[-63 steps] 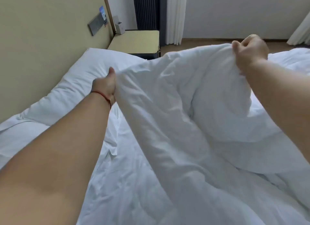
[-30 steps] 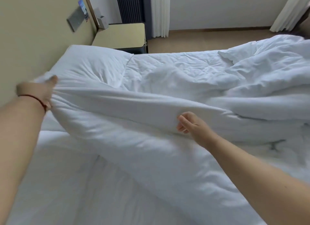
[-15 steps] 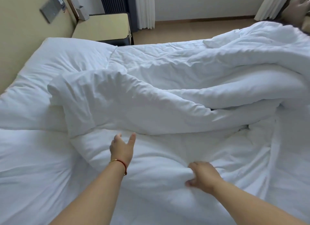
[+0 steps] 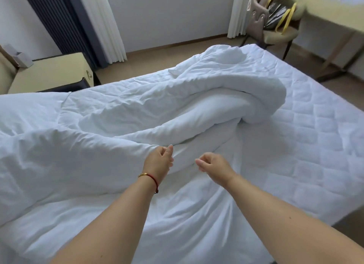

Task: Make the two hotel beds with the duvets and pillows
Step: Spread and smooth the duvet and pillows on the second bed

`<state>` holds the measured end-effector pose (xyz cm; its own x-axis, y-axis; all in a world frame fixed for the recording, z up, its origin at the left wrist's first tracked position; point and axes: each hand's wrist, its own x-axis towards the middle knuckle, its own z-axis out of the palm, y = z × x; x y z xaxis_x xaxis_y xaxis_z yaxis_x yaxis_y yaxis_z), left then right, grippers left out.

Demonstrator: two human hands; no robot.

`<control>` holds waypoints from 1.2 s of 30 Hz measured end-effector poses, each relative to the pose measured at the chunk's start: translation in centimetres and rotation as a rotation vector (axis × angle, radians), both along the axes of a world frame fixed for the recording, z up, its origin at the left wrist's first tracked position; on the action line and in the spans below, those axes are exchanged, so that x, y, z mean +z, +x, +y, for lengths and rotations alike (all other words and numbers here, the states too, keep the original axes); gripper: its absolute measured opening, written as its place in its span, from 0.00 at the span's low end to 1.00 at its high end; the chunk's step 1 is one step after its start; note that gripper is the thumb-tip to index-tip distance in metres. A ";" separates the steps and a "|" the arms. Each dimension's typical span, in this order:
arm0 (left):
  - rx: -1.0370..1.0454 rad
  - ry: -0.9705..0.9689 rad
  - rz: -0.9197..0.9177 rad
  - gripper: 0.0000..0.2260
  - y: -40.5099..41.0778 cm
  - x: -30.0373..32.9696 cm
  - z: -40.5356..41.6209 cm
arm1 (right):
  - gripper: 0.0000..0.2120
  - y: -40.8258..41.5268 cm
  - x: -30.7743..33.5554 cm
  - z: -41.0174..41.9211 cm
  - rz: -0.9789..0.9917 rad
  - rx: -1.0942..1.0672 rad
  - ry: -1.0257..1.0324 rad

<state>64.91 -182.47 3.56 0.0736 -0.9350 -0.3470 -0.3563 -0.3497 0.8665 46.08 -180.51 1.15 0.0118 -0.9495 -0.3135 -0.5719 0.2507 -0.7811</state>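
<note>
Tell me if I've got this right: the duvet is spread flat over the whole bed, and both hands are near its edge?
Not quite. The head view shows the duvet bunched in a twisted heap, leaving the quilted mattress bare on the right. The left hand and right hand are indeed near its edge.

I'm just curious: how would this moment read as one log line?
left hand: at duvet fold, grip unclear | right hand: loosely curled, holding nothing | duvet: bunched | mattress: partly bare

single head-worn wide-angle view, looking forward and down across bed (image 4: 315, 126) from its near side. close: forearms enter from bottom edge, both hands mid-frame just over duvet (image 4: 137, 110). faces far wall and curtains (image 4: 102, 23); nightstand (image 4: 51, 72) upper left, chair (image 4: 275, 33) upper right.
</note>
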 end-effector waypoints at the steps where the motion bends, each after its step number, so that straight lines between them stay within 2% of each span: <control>1: -0.024 -0.006 -0.010 0.12 -2.5 0.3 -0.3 | 0.13 -2.6 1.0 -0.6 -0.013 -0.044 -0.030; 6: -0.152 -0.044 -0.126 0.09 -13.5 2.2 -1.2 | 0.13 -14.3 5.4 -2.2 -0.111 -0.225 -0.158; 10: -0.199 -0.087 -0.174 0.08 -20.4 4.1 -1.2 | 0.11 -21.3 8.0 -2.1 -0.142 -0.287 -0.209; 16: -0.317 -0.076 -0.287 0.07 -25.9 5.5 -0.8 | 0.11 -27.6 9.9 0.3 -0.227 -0.448 -0.248; 22: -0.388 -0.065 -0.269 0.14 -30.5 5.4 -2.5 | 0.11 -32.5 10.2 2.4 -0.271 -0.600 -0.237; 27: -0.371 -0.030 -0.315 0.15 -34.6 4.2 -4.9 | 0.13 -36.6 9.0 0.9 -0.317 -0.653 -0.203; 30: -0.325 0.015 -0.335 0.20 -38.8 3.1 -8.0 | 0.13 -40.8 7.7 -1.2 -0.341 -0.667 -0.184; 32: -0.225 0.064 -0.340 0.27 -42.7 2.3 -10.4 | 0.13 -44.3 6.8 -3.3 -0.349 -0.663 -0.168; 35: -0.074 0.113 -0.391 0.24 -49.3 -0.4 -14.8 | 0.13 -50.7 5.3 -7.4 -0.357 -0.630 -0.154; 36: 0.001 0.135 -0.398 0.26 -51.6 -1.4 -16.4 | 0.13 -53.0 4.7 -8.8 -0.358 -0.619 -0.149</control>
<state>13.32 -198.84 2.19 0.2279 -0.8829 -0.4105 -0.6539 -0.4511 0.6074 -6.93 -189.34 5.90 -0.4634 -0.8477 -0.2584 -0.0625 0.3221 -0.9446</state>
